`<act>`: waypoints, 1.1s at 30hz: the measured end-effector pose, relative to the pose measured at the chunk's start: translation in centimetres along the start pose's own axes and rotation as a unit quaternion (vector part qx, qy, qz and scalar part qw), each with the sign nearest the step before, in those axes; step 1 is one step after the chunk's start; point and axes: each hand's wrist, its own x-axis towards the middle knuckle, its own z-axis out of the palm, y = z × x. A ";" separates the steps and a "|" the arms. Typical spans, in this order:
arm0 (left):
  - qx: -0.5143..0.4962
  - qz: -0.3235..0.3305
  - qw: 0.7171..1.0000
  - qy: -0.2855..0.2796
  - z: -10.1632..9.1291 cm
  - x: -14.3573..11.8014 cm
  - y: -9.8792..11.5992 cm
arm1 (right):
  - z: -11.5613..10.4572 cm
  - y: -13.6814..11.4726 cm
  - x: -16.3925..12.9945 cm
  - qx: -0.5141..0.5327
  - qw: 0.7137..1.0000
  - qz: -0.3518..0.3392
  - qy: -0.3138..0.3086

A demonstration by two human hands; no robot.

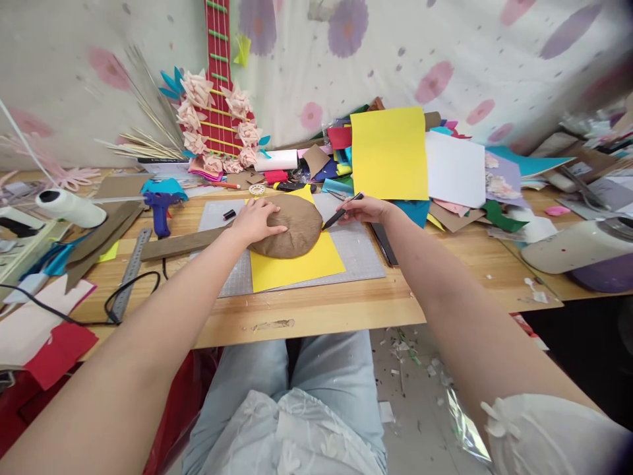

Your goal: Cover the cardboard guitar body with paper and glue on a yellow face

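Note:
A brown rounded shape with a long flat neck [291, 227], like a banjo cut-out, lies on a sheet of yellow paper [297, 270]. Spread over the left part of its round end, my left hand [258, 221] presses it down with fingers apart. My right hand [363, 210] grips a black marker [342, 212], its tip at the right edge of the round end, over the yellow paper. Under the paper is a grey cutting mat [363, 260]. A small black cap [229, 214] sits on the mat left of my left hand.
A blue glue gun [163, 204] and a metal ruler [132, 274] lie at the left, beside a black cable. A red paper guitar with pink flowers [217, 112] stands at the back. Stacked yellow sheets [390, 153] and a dark phone [384, 244] are at the right.

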 end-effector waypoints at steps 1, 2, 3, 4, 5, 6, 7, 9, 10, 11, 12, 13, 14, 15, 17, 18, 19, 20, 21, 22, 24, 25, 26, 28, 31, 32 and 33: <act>0.000 0.000 1.000 0.001 0.0 0.0 0.0 | 0.0 0.1 0.0 0.004 1.000 -0.005 0.009; 0.000 0.001 1.000 0.003 0.0 0.0 0.0 | 0.0 0.1 0.0 0.008 1.000 -0.010 0.018; 0.000 0.002 1.000 0.006 0.0 -0.1 0.0 | 0.1 0.2 0.0 0.009 0.999 -0.014 0.029; 0.000 0.004 1.000 0.010 0.1 -0.1 -0.1 | 0.1 0.3 -0.1 0.008 0.999 -0.020 0.041; 0.000 0.005 1.000 0.013 0.2 -0.1 -0.1 | 0.1 0.3 -0.1 0.007 0.998 -0.028 0.055; 0.001 0.006 1.000 0.015 0.2 -0.1 -0.1 | 0.1 0.4 -0.2 0.006 0.997 -0.038 0.073; 0.002 0.007 1.000 0.016 0.3 -0.1 -0.2 | 0.1 0.5 -0.3 0.006 0.995 -0.049 0.091; 0.003 0.007 1.000 0.015 0.4 0.0 -0.2 | 0.0 0.8 -0.6 0.013 0.990 -0.068 0.126; 0.003 0.008 1.000 0.016 0.4 0.0 -0.2 | 0.0 0.9 -0.8 0.021 0.987 -0.076 0.141; 0.002 0.009 1.000 0.017 0.4 0.0 -0.3 | 0.0 1.0 -1.0 0.029 0.984 -0.083 0.154; 0.002 0.010 1.000 0.017 0.4 0.0 -0.3 | 0.1 1.1 -1.2 0.039 0.981 -0.090 0.169; 0.003 0.010 1.000 0.017 0.4 0.0 -0.3 | 0.3 1.3 -1.4 0.049 0.976 -0.098 0.186; 0.005 0.010 1.000 0.017 0.4 0.0 -0.3 | 0.6 1.4 -1.6 0.056 0.971 -0.106 0.208; 0.007 0.010 1.000 0.016 0.4 0.0 -0.3 | 1.0 1.5 -1.7 0.061 0.964 -0.114 0.232; 0.014 0.010 1.000 0.015 0.4 0.0 -0.3 | 2.0 1.6 -1.7 0.057 0.953 -0.122 0.270; 0.017 0.010 1.000 0.015 0.4 0.0 -0.3 | 2.5 1.6 -1.7 0.046 0.952 -0.121 0.279; 0.020 0.011 1.000 0.015 0.4 0.0 -0.3 | 3.1 1.6 -1.5 0.029 0.952 -0.118 0.281; 0.023 0.010 1.000 0.014 0.4 0.0 -0.3 | 3.6 1.5 -1.4 0.011 0.952 -0.114 0.282; 0.026 0.009 1.000 0.013 0.4 0.0 -0.3 | 4.1 1.5 -1.2 -0.007 0.953 -0.109 0.284; 0.027 0.009 1.000 0.012 0.4 0.0 -0.3 | 4.5 1.4 -0.9 -0.022 0.952 -0.106 0.288; 0.025 0.010 1.000 0.012 0.3 0.0 -0.2 | 5.2 1.3 -0.6 -0.046 0.949 -0.096 0.296; 0.022 0.011 1.000 0.013 0.3 0.0 -0.2 | 5.5 1.3 -0.4 -0.057 0.949 -0.090 0.296; 0.018 0.010 1.000 0.012 0.3 -0.1 -0.2 | 5.7 1.2 -0.4 -0.069 0.949 -0.085 0.295; 0.013 0.007 1.000 0.010 0.2 -0.1 -0.1 | 5.9 1.2 -0.4 -0.091 0.950 -0.077 0.289; 0.007 0.001 1.000 0.006 0.1 -0.1 0.0 | 6.0 1.1 -0.9 -0.110 0.949 -0.072 0.287; 0.004 0.001 1.000 0.005 0.1 -0.1 0.0 | 6.0 1.1 -1.2 -0.116 0.947 -0.069 0.291; 0.001 0.000 1.000 0.005 0.1 -0.1 0.0 | 6.0 1.1 -1.4 -0.121 0.945 -0.066 0.298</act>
